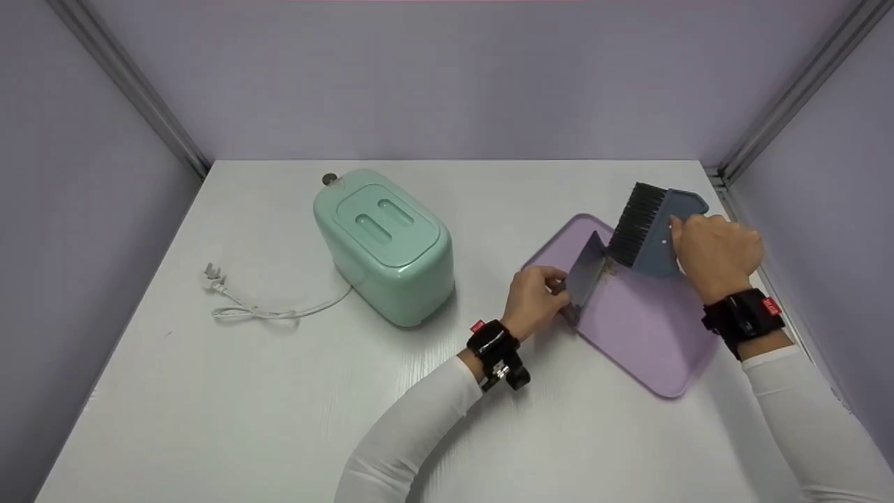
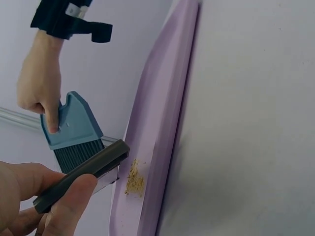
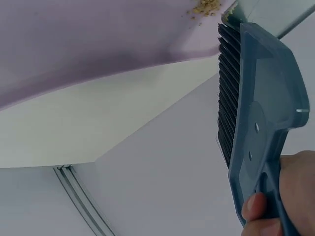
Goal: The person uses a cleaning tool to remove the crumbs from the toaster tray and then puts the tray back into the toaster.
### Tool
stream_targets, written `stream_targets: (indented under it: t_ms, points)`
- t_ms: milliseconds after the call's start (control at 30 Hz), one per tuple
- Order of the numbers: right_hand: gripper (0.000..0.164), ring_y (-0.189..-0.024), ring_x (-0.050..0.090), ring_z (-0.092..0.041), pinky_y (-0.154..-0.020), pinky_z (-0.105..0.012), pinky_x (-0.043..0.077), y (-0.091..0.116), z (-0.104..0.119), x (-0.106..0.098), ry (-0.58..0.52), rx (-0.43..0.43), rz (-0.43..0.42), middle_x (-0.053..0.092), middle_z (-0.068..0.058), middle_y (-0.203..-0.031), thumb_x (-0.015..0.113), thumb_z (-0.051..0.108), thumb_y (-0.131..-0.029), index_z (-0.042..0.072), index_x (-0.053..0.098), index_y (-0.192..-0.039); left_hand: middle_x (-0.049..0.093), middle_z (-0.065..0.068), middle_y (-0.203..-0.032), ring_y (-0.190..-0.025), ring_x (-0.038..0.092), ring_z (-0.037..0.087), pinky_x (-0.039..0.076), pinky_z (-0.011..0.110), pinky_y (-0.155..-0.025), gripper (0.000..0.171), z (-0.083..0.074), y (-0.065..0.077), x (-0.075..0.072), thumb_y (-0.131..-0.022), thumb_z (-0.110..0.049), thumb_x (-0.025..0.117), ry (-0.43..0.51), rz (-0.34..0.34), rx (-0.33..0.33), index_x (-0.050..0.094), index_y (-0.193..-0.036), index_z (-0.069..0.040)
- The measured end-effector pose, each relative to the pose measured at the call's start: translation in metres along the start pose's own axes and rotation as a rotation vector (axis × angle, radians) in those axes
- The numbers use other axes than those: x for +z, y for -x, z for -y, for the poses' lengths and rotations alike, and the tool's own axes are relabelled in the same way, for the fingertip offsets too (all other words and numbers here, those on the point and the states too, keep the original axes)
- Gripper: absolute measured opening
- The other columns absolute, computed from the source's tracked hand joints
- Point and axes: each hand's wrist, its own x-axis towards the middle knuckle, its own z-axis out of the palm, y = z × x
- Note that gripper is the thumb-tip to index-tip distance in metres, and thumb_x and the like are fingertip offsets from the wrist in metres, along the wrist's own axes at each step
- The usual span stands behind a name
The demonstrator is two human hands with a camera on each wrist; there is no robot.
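Observation:
My left hand (image 1: 534, 300) pinches a small grey dustpan (image 1: 585, 272) between thumb and fingers, tilted on edge over the left side of a purple tray (image 1: 642, 335). My right hand (image 1: 719, 251) grips a blue-grey hand brush (image 1: 660, 234) above the tray's far right part. Its black bristles (image 3: 229, 93) point toward the dustpan, the lower corner close to the pan's edge. A small heap of yellowish crumbs (image 2: 134, 182) lies on the tray beside the dustpan. In the right wrist view, crumbs (image 3: 206, 7) show near the bristle tips.
A mint-green toaster (image 1: 391, 230) stands left of the tray on the white table (image 1: 279, 398). Its white cord and plug (image 1: 258, 312) lie bundled to its left. Pale walls (image 1: 447, 84) enclose the table at the back and sides.

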Motion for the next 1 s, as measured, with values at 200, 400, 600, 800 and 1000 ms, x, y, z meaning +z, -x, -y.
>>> stream_targets:
  t_ms: [200, 400, 600, 800, 1000]
  points:
    - [0.067, -0.039, 0.039, -0.027, -0.033, -0.041, 0.027, 0.01, -0.011, -0.002, 0.009, 0.018, 0.042, 0.041, -0.011, -0.044, 0.044, 0.045, -0.099, 0.004, 0.044, -0.047, 0.075, -0.001, -0.089, -0.077, 0.063, 0.002, 0.048, 0.012, -0.068, 0.028, 0.002, -0.001, -0.002, -0.079, -0.008, 0.072, -0.006, 0.001, -0.004, 0.074, -0.107, -0.009]
    - [0.069, -0.037, 0.029, -0.023, -0.031, -0.038, 0.022, 0.023, -0.014, -0.011, 0.018, 0.029, -0.04, 0.031, -0.005, -0.042, 0.045, 0.049, -0.098, 0.005, 0.042, -0.045, 0.075, -0.001, -0.09, -0.076, 0.063, 0.002, 0.049, 0.012, -0.065, 0.028, 0.004, -0.002, -0.004, -0.08, -0.01, 0.073, 0.011, 0.0, -0.007, 0.074, -0.108, -0.009]
    - [0.066, -0.04, 0.021, -0.018, -0.031, -0.034, 0.014, 0.04, -0.004, -0.023, 0.031, -0.027, -0.187, 0.027, -0.003, -0.043, 0.049, 0.047, -0.097, 0.004, 0.04, -0.047, 0.075, 0.002, -0.09, -0.074, 0.062, 0.002, 0.05, 0.011, -0.06, 0.029, 0.005, -0.003, -0.006, -0.081, -0.009, 0.073, 0.032, -0.004, -0.006, 0.073, -0.109, -0.004]
    - [0.062, -0.04, 0.019, -0.017, -0.031, -0.033, 0.009, 0.057, 0.016, -0.029, 0.058, -0.125, -0.342, 0.035, -0.008, -0.041, 0.057, 0.044, -0.094, 0.003, 0.043, -0.049, 0.074, 0.003, -0.09, -0.073, 0.06, 0.002, 0.05, 0.011, -0.057, 0.029, 0.004, -0.003, -0.006, -0.081, -0.008, 0.073, 0.052, 0.001, -0.019, 0.073, -0.109, -0.003]
    - [0.059, -0.04, 0.017, -0.013, -0.033, -0.029, 0.008, 0.064, 0.033, -0.031, 0.06, -0.224, -0.423, 0.036, -0.006, -0.042, 0.061, 0.041, -0.092, 0.008, 0.037, -0.049, 0.074, 0.001, -0.085, -0.071, 0.061, 0.001, 0.051, 0.011, -0.06, 0.026, 0.001, -0.002, -0.004, -0.08, -0.008, 0.073, 0.037, 0.012, -0.027, 0.074, -0.106, -0.008]
